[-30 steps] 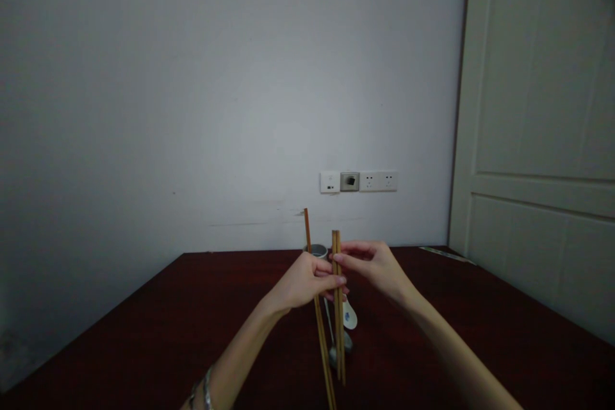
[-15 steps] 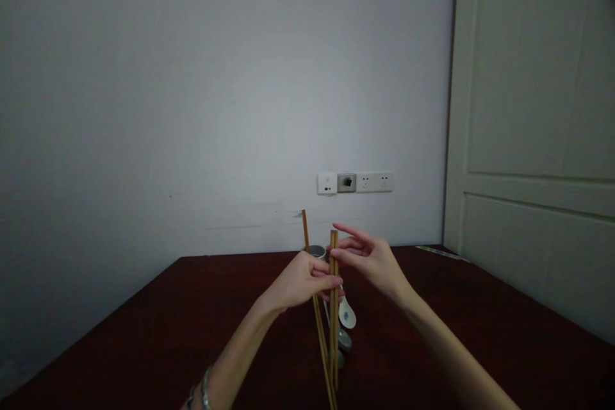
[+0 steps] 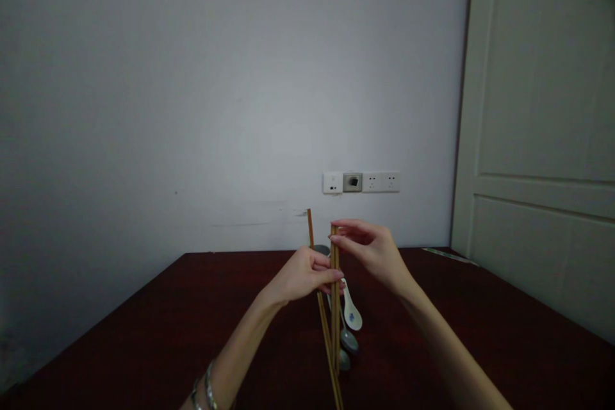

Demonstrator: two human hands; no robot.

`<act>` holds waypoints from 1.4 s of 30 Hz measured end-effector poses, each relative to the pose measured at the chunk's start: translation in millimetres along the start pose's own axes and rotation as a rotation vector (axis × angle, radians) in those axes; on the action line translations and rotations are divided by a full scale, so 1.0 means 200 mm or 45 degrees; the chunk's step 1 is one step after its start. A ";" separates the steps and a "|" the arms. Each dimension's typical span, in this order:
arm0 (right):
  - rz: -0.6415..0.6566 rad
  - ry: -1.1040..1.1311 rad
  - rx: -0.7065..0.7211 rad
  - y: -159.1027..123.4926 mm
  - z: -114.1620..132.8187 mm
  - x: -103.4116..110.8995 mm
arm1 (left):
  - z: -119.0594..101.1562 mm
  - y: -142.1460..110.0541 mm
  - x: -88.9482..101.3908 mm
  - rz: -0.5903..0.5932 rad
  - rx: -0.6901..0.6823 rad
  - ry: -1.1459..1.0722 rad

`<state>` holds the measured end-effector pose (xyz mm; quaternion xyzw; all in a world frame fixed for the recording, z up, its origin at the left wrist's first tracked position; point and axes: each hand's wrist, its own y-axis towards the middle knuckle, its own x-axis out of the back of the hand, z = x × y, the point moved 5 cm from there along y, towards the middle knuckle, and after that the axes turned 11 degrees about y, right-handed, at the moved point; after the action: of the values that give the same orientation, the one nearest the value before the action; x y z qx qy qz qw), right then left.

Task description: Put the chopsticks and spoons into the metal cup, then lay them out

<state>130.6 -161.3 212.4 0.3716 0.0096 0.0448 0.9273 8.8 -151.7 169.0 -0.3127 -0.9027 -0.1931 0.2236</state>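
My left hand [image 3: 302, 277] is closed around several wooden chopsticks [image 3: 332, 333], which stand nearly upright above the dark red table [image 3: 144, 339]. One chopstick leans left, apart from the pair. My right hand [image 3: 372, 250] pinches the top end of the upright pair. Behind the chopsticks hang a white ceramic spoon [image 3: 352, 312] with a blue mark and two metal spoons [image 3: 346, 338]; which hand holds them is hidden. A grey cup [image 3: 321, 248] stands on the table just behind my left hand.
A pale wall with a row of sockets [image 3: 361, 181] rises behind the table. A white door [image 3: 542, 141] fills the right side. A thin light strip [image 3: 449, 255] lies at the table's far right corner.
My right hand's fingers, spread half a second ago, have closed on the chopstick tops. The pair has slid a little higher and the spoons have swung slightly right.
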 end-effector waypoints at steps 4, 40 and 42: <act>-0.047 -0.064 0.004 0.00 0.00 0.01 | 0.01 0.01 0.00 -0.004 0.016 -0.024; 0.017 0.194 -0.219 0.01 -0.12 0.05 | 0.07 0.05 -0.02 -0.042 0.009 -0.051; 0.036 0.115 -0.276 0.01 -0.13 0.05 | 0.07 0.05 -0.02 -0.033 0.007 -0.047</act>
<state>139.8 -140.8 196.1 0.2667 0.0410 0.0755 0.9599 14.3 -138.9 157.9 -0.3040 -0.9111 -0.1878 0.2052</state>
